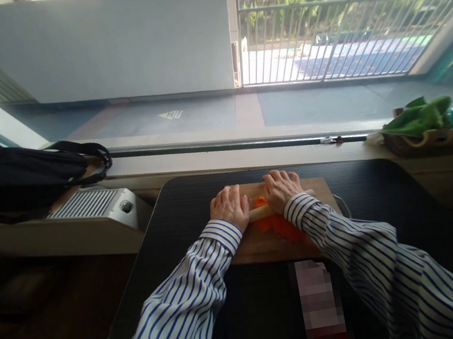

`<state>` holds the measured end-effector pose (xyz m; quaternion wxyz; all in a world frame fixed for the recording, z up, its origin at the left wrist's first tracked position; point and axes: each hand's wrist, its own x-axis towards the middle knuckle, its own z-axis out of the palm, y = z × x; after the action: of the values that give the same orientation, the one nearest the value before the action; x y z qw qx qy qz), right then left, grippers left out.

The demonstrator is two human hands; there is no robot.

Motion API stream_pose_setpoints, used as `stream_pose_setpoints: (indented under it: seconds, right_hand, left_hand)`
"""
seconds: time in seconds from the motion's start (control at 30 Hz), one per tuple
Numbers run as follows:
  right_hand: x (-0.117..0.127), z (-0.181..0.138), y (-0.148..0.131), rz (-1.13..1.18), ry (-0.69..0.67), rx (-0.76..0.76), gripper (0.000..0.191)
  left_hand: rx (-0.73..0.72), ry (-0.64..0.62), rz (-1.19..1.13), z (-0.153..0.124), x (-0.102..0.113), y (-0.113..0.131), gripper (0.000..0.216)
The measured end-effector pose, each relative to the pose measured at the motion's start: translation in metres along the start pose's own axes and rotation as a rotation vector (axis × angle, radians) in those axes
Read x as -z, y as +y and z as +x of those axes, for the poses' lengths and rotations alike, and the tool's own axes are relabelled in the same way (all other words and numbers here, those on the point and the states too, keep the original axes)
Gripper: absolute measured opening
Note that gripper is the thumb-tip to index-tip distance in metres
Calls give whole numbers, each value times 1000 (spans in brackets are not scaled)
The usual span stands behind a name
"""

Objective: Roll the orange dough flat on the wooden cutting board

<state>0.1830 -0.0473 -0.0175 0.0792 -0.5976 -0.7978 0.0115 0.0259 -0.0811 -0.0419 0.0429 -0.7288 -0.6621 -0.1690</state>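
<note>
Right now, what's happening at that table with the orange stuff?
A person in striped sleeves has both hands over a pale rolling pin. The left hand is on its left end, and the right hand is farther along toward the other end. The pin lies across flat, ragged-edged orange stuff, which shows on both sides of it. I can't tell what that stuff is. It's all on a wooden board on the dark table.

A dark table (pixel 174 219) spans the lower middle of the frame. On it, right of and below the centre, lies a board (pixel 249 252).
</note>
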Motion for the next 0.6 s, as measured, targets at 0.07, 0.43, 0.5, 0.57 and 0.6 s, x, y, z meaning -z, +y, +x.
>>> stream_pose_setpoints:
  seconds: [0.07, 0.43, 0.5, 0.57, 0.6]
  right_hand:
    - [-1, -13, 1, 2, -16, 10, 35]
    - [-4, -7, 2, 7, -78, -41, 44]
    - [-5, 0, 3, 6, -70, -44, 45]
    - [-6, 6, 3, 10, -61, -42, 45]
    - [-6, 10, 3, 15, -60, -43, 45]
  left_hand:
    - [-18, -11, 8, -11, 2, 3, 46]
    - [-5, -48, 7, -7, 1, 3, 50]
    - [-6, -37, 8, -1, -1, 1, 51]
    - [-3, -31, 10, 5, -3, -2, 51]
    - [3, -29, 12, 8, -4, -3, 51]
